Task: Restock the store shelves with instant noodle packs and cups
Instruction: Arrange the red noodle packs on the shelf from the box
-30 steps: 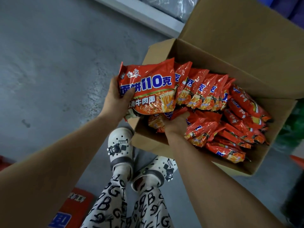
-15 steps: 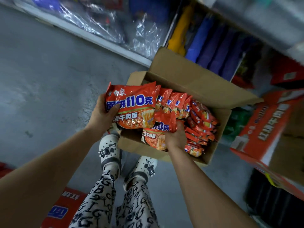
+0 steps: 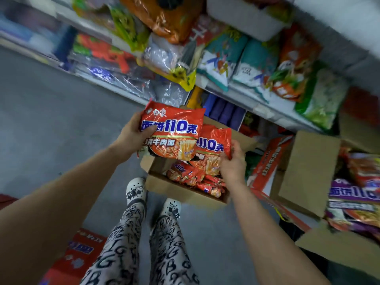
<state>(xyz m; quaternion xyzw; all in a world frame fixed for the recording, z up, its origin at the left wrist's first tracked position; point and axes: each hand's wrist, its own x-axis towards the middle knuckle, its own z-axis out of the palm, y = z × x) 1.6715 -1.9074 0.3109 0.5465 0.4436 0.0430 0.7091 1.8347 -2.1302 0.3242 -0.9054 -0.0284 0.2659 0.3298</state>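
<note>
My left hand (image 3: 134,133) grips a red instant noodle pack (image 3: 174,128) by its left edge, thumb across the front. Right beside it, my right hand (image 3: 233,161) holds a second red noodle pack (image 3: 213,145) by its right edge; the first pack overlaps its left side. Both packs hang above an open cardboard box (image 3: 164,186) on the floor, which holds several more red noodle packs (image 3: 197,179). Behind the box stand the store shelves (image 3: 236,89), stocked with bagged goods.
To the right, another open carton (image 3: 304,171) holds purple noodle packs (image 3: 353,202). A red carton (image 3: 267,161) leans between the two boxes. A flat red carton (image 3: 82,249) lies on the grey floor at lower left. My feet (image 3: 135,192) stand just in front of the box.
Both hands have risen from the box, each with a pack; the right hand's pack came out of the box. My view has tilted up, so the shelves now show.
</note>
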